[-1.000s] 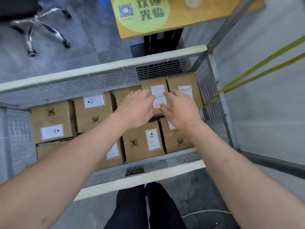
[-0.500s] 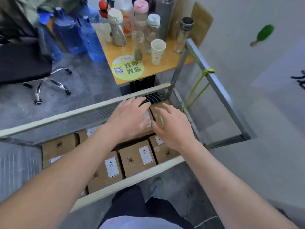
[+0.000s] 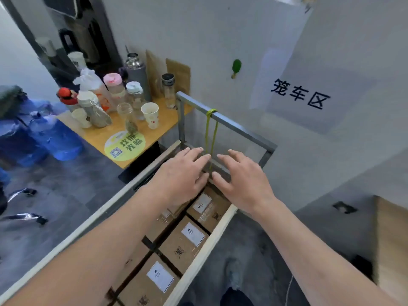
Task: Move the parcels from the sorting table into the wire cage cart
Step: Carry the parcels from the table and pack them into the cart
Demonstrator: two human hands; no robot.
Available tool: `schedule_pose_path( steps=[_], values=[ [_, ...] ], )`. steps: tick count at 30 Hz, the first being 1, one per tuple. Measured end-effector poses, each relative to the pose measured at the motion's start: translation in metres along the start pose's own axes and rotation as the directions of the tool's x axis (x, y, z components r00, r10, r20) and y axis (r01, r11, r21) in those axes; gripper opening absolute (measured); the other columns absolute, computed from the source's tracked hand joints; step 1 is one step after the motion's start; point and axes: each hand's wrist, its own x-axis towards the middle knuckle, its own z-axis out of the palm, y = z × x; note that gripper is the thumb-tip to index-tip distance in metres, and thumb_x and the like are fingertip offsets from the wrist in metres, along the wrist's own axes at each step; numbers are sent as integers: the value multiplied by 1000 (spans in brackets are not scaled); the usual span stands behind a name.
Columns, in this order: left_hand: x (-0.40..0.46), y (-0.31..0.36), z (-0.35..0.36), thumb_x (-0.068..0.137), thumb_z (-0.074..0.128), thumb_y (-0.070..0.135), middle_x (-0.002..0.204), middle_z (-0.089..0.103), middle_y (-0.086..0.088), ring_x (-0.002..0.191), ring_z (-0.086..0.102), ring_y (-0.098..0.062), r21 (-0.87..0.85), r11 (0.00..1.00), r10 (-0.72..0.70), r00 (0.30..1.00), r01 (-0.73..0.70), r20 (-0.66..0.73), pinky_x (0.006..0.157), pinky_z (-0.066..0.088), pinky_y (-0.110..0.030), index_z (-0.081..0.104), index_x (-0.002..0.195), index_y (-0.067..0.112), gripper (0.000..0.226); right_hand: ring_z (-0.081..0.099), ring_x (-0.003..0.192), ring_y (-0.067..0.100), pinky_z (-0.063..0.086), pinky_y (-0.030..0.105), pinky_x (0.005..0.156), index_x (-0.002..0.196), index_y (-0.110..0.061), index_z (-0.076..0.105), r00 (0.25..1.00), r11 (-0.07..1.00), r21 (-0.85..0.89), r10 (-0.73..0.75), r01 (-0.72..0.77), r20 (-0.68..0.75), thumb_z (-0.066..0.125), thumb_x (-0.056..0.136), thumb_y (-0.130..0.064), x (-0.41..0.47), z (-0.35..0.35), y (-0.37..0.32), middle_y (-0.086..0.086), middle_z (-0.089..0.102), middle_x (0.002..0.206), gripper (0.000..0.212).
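Observation:
Several brown cardboard parcels (image 3: 184,244) with white labels lie packed inside the wire cage cart (image 3: 205,246), which runs from bottom left to the centre. My left hand (image 3: 181,173) and my right hand (image 3: 240,177) hover side by side above the cart's far end, palms down, fingers spread and straight. Neither hand holds anything. One parcel (image 3: 207,206) lies just below and between the two wrists. The left forearm hides part of the parcels in the cart's far row.
A grey metal frame (image 3: 227,122) with a yellow-green strap (image 3: 210,133) rises at the cart's far end. Behind it a wooden table (image 3: 123,133) carries several bottles and cups. Blue water jugs (image 3: 44,133) stand left. A wooden surface edge (image 3: 390,244) shows right.
Both hands have lifted off the parcel they pressed in the cart and now hover empty above it. The view has swung up and to the right, revealing the wall.

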Motion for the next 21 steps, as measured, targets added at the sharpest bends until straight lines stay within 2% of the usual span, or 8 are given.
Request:
schedule_pose_path(
  steps=[5, 10, 15, 21],
  values=[
    [10, 49, -18, 106, 45, 46, 169, 25, -1, 156, 22, -23, 28, 977, 210, 978, -211, 14, 120, 36, -45, 27, 162, 27, 62, 38, 148, 21, 35, 42, 119, 154, -30, 47, 979, 984, 33, 176, -174, -103, 49, 100, -57, -55, -32, 18, 4, 42, 161, 60],
    [17, 124, -22, 106, 44, 46, 167, 27, 2, 154, 23, -21, 7, 917, 399, 917, -399, 14, 116, 37, -42, 30, 160, 29, 58, 38, 148, 23, 35, 44, 120, 154, -30, 45, 916, 932, 77, 363, -354, -172, 51, 101, -55, -122, -63, 47, 3, 38, 163, 59],
    [12, 212, -9, 108, 40, 49, 167, 28, 3, 153, 26, -21, -11, 827, 561, 826, -562, 53, 116, 40, -46, 29, 159, 30, 56, 35, 149, 24, 27, 40, 121, 155, -31, 44, 823, 853, 109, 521, -510, -228, 49, 102, -56, -198, -82, 84, 4, 35, 164, 58],
    [-12, 321, 20, 108, 44, 43, 165, 30, 4, 149, 34, -20, -59, 700, 713, 694, -712, 99, 112, 40, -40, 30, 160, 28, 56, 35, 149, 24, 33, 39, 119, 154, -33, 45, 704, 753, 150, 654, -641, -277, 52, 100, -54, -306, -92, 128, 5, 36, 164, 58]
  ],
)
